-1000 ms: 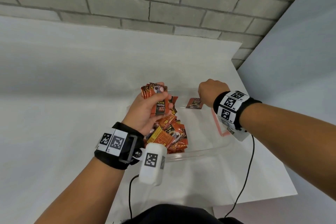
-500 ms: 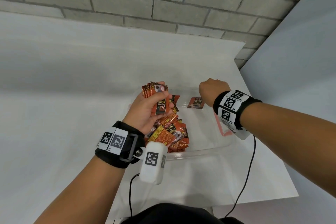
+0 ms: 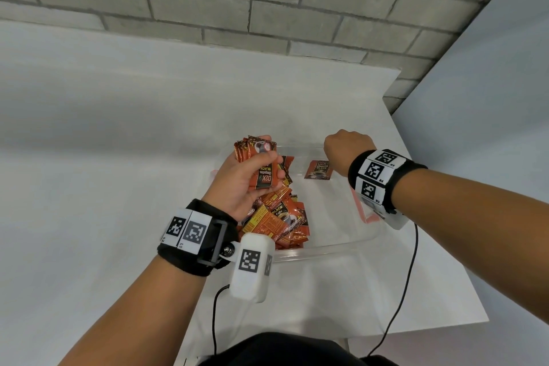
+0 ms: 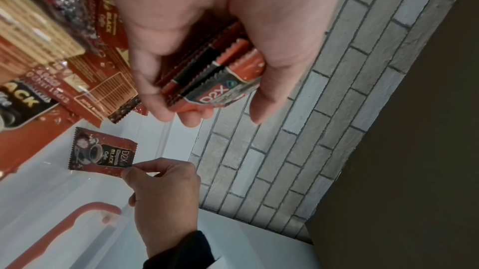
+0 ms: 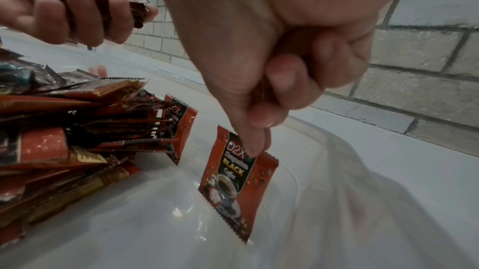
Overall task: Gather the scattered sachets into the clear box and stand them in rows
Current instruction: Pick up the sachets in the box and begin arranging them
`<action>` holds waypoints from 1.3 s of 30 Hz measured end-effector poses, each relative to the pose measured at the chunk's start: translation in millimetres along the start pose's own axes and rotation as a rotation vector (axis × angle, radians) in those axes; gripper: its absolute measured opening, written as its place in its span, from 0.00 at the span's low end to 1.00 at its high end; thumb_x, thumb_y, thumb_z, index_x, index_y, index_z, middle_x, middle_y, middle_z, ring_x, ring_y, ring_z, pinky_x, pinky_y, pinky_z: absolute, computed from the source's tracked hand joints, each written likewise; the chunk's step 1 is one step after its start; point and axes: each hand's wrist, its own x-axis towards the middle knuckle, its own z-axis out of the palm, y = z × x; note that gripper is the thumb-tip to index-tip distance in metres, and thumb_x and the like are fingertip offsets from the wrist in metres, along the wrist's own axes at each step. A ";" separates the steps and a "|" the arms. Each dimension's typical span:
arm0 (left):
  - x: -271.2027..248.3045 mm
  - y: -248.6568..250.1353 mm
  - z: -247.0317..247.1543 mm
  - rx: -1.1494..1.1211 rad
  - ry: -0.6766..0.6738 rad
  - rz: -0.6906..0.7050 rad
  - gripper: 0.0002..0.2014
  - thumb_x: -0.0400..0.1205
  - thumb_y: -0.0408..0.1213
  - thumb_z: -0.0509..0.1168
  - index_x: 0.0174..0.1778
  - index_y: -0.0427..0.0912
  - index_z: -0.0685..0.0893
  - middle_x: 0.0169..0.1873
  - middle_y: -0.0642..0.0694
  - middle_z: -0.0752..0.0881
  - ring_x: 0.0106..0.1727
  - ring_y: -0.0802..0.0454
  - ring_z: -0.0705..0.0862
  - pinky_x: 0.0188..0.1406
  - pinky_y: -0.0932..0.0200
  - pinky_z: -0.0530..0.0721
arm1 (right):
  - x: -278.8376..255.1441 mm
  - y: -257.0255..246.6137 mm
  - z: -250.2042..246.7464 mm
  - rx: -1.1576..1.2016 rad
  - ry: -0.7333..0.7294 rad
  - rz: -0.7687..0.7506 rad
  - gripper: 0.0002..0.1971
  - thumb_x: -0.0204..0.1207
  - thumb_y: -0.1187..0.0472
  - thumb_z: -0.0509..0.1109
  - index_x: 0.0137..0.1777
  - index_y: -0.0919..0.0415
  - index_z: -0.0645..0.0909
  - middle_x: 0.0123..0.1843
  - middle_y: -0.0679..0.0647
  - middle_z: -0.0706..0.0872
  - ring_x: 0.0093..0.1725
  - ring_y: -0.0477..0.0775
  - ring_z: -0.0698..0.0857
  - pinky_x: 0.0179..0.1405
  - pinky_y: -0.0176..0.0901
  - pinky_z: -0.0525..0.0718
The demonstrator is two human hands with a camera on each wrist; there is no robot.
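The standing step is under way: the right hand [image 3: 346,150] pinches the top edge of a single sachet [image 5: 237,179] between thumb and forefinger, holding it upright near the far right side of the clear box [image 3: 341,244] on the desk [image 3: 118,157]. The left hand [image 3: 246,178] has its fingers curled round a stack of sachets [image 3: 263,163] above the loose pile [image 3: 279,217] in the box's left part. Next, the upright one likely needs support — a wall or neighbours — before release. Whether its bottom edge touches the box floor is hard to tell, and the right fingers are hidden in the head view.
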 end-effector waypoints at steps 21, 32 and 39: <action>-2.3 1.4 -1.9 -0.002 -0.002 0.005 0.04 0.78 0.34 0.68 0.41 0.42 0.87 0.39 0.42 0.88 0.37 0.50 0.87 0.44 0.52 0.87 | -3.2 -6.4 -3.4 -0.021 0.022 -0.032 0.09 0.78 0.71 0.63 0.40 0.63 0.67 0.33 0.53 0.64 0.39 0.56 0.73 0.38 0.44 0.72; -1.6 -0.6 -0.6 -0.112 0.008 -0.020 0.17 0.71 0.36 0.69 0.54 0.35 0.80 0.38 0.37 0.87 0.37 0.44 0.88 0.43 0.49 0.89 | -4.4 -1.0 -2.8 0.087 0.043 0.047 0.13 0.78 0.69 0.64 0.33 0.63 0.67 0.35 0.53 0.70 0.37 0.55 0.73 0.36 0.44 0.72; -5.1 1.5 3.3 -0.204 -0.062 -0.091 0.21 0.74 0.31 0.64 0.64 0.37 0.79 0.51 0.32 0.88 0.47 0.38 0.89 0.46 0.44 0.89 | -35.3 31.4 -21.8 0.854 0.248 0.004 0.10 0.79 0.51 0.69 0.46 0.56 0.86 0.40 0.52 0.87 0.34 0.42 0.81 0.34 0.32 0.75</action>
